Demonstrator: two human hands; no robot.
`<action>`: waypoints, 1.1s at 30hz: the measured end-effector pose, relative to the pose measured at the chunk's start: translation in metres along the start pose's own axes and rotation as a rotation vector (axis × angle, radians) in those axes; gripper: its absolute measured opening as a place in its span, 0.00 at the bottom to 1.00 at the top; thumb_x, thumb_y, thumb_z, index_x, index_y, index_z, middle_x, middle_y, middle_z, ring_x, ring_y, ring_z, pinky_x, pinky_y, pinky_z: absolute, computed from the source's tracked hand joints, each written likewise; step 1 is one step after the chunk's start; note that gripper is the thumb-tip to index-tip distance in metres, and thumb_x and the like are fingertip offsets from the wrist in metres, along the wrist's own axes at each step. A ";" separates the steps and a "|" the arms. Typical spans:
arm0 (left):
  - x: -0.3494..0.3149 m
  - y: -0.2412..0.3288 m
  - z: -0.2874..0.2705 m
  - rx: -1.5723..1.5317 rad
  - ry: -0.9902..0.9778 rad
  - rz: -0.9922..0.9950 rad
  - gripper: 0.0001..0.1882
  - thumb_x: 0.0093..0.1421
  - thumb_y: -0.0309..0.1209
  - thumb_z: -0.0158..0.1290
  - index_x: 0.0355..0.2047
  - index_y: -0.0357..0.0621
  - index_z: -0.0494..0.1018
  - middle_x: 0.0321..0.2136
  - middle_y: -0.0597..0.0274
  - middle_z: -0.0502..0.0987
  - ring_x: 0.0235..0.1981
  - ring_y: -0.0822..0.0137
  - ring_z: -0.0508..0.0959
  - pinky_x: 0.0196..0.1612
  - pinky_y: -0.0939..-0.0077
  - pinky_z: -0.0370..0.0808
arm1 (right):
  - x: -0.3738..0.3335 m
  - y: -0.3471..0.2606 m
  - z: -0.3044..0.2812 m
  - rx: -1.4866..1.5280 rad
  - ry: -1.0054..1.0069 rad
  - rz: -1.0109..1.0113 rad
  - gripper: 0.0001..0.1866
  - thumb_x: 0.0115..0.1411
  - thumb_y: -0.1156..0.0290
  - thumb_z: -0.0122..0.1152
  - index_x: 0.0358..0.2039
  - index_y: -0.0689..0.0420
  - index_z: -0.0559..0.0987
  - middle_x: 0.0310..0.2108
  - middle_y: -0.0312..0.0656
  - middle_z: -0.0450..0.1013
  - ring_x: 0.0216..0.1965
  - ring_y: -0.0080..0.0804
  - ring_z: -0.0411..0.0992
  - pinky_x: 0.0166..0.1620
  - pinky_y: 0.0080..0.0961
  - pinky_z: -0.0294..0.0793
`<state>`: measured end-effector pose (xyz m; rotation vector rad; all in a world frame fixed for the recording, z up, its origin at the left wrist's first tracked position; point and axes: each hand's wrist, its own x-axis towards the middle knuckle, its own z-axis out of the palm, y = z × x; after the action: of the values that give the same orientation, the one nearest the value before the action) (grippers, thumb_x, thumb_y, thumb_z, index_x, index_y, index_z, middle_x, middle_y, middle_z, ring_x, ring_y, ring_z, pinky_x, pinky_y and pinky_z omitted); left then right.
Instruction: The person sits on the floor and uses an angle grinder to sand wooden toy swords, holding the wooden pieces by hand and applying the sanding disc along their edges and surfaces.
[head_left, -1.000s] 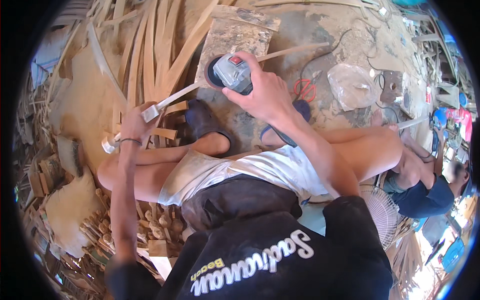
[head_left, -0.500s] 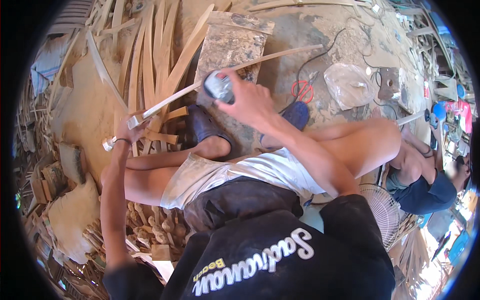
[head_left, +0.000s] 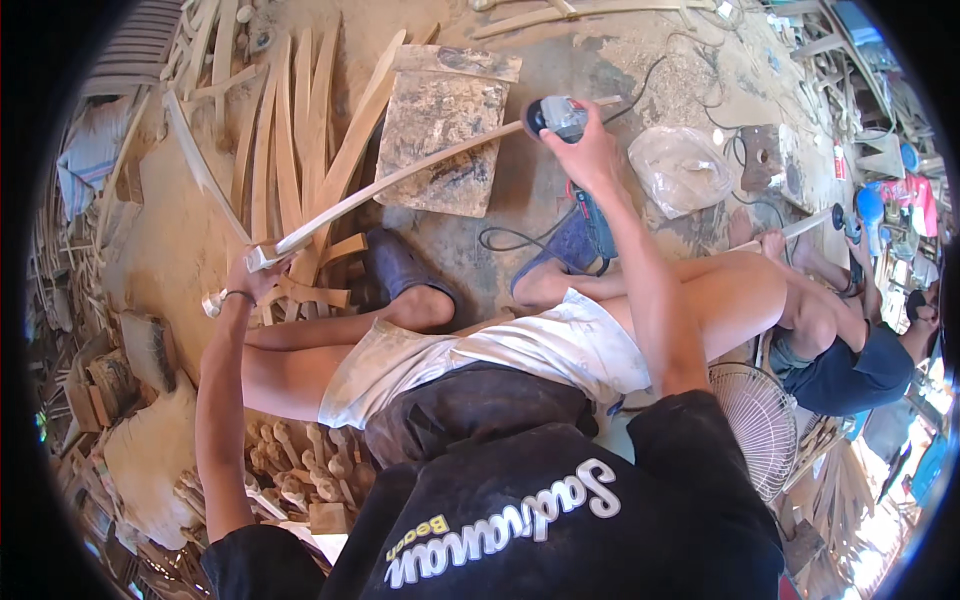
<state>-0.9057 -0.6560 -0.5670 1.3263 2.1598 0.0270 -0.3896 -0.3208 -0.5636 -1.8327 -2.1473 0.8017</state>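
Observation:
A long, thin, slightly curved wooden strip (head_left: 400,182) slants from near left up to the far right, crossing above a worn board. My left hand (head_left: 256,276) is closed around its near, thicker end. In my right hand (head_left: 592,158) is an angle grinder (head_left: 562,118), gripped near its head. Its round disc is at the strip toward the far end; whether it touches cannot be made out. The grinder's blue body (head_left: 597,225) hangs below the hand, with the cord looping beside my shoe.
Several curved wooden strips (head_left: 296,120) lie at the far left. The worn board (head_left: 440,130) lies on the dusty floor, with a clear plastic bag (head_left: 682,172) to its right. A fan (head_left: 752,425) stands by my right side; another person (head_left: 850,365) works with a blue tool at right.
My right hand has moved right and slightly away with the grinder, along the strip toward its far end. My left hand keeps hold of the near end. The scissors are no longer visible.

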 end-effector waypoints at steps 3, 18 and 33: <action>-0.014 -0.039 -0.010 -0.092 0.003 -0.049 0.23 0.67 0.44 0.72 0.57 0.47 0.88 0.35 0.57 0.90 0.31 0.64 0.89 0.40 0.65 0.86 | 0.000 -0.009 0.005 0.009 0.029 0.025 0.46 0.62 0.41 0.75 0.75 0.41 0.67 0.49 0.62 0.86 0.54 0.65 0.85 0.58 0.56 0.83; -0.073 -0.112 -0.035 0.119 -0.047 -0.223 0.27 0.65 0.50 0.73 0.58 0.49 0.87 0.46 0.53 0.92 0.49 0.58 0.91 0.55 0.61 0.87 | -0.106 -0.164 0.067 0.091 -0.380 -0.389 0.42 0.61 0.49 0.77 0.69 0.50 0.69 0.41 0.61 0.87 0.44 0.64 0.87 0.51 0.56 0.85; -0.064 -0.105 -0.038 0.056 -0.045 -0.141 0.26 0.67 0.47 0.71 0.58 0.45 0.87 0.46 0.48 0.91 0.48 0.52 0.91 0.54 0.60 0.87 | 0.005 -0.017 -0.002 -0.052 -0.020 0.056 0.47 0.60 0.43 0.77 0.73 0.49 0.68 0.50 0.61 0.86 0.54 0.62 0.85 0.57 0.55 0.83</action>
<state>-0.9884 -0.7501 -0.5390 1.1900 2.2250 -0.1187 -0.4042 -0.3172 -0.5535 -1.9269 -2.1568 0.7857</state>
